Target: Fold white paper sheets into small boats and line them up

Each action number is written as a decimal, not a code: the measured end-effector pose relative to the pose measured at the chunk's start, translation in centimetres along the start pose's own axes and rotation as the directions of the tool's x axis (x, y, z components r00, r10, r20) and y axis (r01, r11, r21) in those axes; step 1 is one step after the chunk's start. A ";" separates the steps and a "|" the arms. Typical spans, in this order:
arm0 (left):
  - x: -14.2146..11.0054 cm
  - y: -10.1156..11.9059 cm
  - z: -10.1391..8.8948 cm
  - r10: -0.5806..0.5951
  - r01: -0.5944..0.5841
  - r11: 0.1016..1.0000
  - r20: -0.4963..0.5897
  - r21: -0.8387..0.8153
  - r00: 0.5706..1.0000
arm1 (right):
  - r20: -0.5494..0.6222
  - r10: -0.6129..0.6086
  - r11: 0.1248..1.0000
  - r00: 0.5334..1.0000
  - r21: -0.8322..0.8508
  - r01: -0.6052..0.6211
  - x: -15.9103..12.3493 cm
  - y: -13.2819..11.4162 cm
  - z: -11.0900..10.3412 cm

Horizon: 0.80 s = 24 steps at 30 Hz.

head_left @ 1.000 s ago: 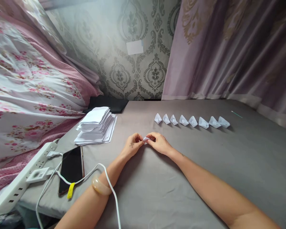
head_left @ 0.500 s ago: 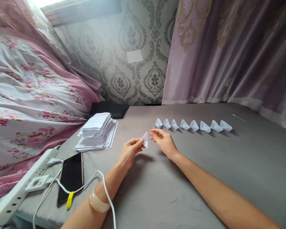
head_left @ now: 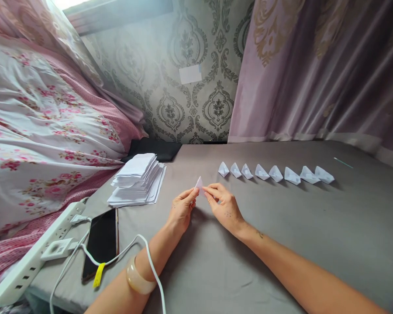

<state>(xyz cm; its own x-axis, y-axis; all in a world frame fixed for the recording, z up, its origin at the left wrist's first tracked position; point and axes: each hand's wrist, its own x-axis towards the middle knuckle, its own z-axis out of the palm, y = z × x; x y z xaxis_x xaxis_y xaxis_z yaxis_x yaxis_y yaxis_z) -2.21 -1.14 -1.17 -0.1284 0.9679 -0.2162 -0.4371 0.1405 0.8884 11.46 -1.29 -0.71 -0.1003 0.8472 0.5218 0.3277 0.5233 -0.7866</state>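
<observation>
A small folded piece of white paper [head_left: 199,183] is held up above the grey cloth, its pointed tip upward. My left hand [head_left: 182,208] pinches its left side between thumb and fingers. From the right, my right hand [head_left: 223,204] closes thumb and fingertips on its other edge. The lower part of the paper is hidden behind the fingers. Beyond my right hand, several folded white paper boats [head_left: 262,172] stand in a row on the cloth. Left of my left hand lies a stack of white paper sheets [head_left: 136,181].
A phone [head_left: 101,242] with a white charging cable [head_left: 150,257] lies at the left, beside a white power strip [head_left: 36,257]. The cable loops across my left forearm. A black flat item [head_left: 155,150] sits behind the stack. A thin stick [head_left: 343,163] lies far right.
My right hand has moved left and its fingers have closed on the folded paper. The paper has turned so its tip points up. The view has shifted slightly.
</observation>
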 end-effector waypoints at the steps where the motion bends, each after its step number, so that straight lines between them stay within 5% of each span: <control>1: 0.0 0.0 0.0 0.018 -0.018 1.000 0.000 -0.002 1.000 | -0.007 0.005 1.000 1.000 0.009 -0.005 0.0 0.0 0.1; 6: 0.0 -0.1 0.0 0.037 -0.037 0.999 0.007 -0.020 0.999 | -0.055 0.131 0.989 0.990 0.076 -0.127 0.1 -0.1 0.3; 18: 0.3 -0.3 -0.2 0.044 -0.044 0.999 -0.004 0.024 0.999 | -0.001 0.174 0.979 0.985 0.110 -0.173 0.0 -0.6 0.4; 24: -0.7 0.0 0.3 0.169 -0.176 0.968 0.053 0.181 0.984 | 0.097 0.423 0.834 0.901 0.346 -0.429 0.7 -0.7 0.1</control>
<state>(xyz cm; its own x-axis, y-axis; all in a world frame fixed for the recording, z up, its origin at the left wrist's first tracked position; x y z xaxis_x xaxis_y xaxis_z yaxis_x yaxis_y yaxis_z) -1.90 -1.74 -0.89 -0.1534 0.9873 -0.0414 -0.2398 0.0034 0.9708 11.08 -1.04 0.13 -0.0431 0.9935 0.1057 -0.0090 0.1054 -0.9944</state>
